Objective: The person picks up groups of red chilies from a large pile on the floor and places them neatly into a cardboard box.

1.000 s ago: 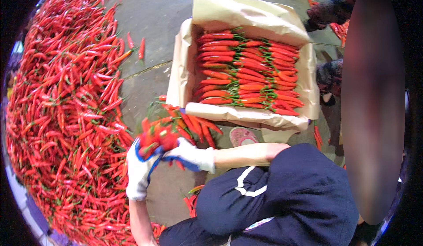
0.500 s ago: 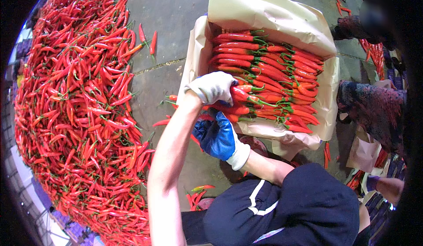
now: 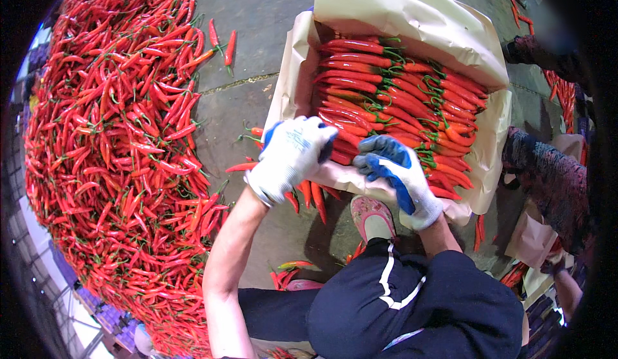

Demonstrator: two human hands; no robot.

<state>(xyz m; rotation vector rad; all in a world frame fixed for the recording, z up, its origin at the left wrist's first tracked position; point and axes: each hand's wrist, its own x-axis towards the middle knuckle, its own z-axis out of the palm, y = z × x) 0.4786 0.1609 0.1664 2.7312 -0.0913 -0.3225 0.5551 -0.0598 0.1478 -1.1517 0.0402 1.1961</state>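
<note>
I wear white knit gloves with blue coated palms. My left hand [image 3: 295, 154] is at the near left corner of a paper-lined box [image 3: 484, 158]. Its fingers curl down at the ends of red chili peppers [image 3: 342, 141], and whatever is in them is hidden. Across those peppers, my right hand [image 3: 402, 175] is over the box's near edge, palm partly turned up. Its fingers are loosely bent, apart from the thumb, with tips beside the chilies and nothing visible in the palm. Chili peppers [image 3: 351, 60] lie in the box in tidy rows, green stems facing right in the left row.
A large heap of loose red chilies [image 3: 116, 159] fills the left side. Several stray chilies [image 3: 315, 198] lie on the concrete floor [image 3: 248, 31] beside the box. My shoe [image 3: 372, 216] is close to its near edge. At the right, another person's patterned sleeve [image 3: 547, 172] shows.
The bunch of chilies my left hand held over the box now lies in its near left corner. My right hand has moved right and up from beneath my left wrist. The view has shifted slightly.
</note>
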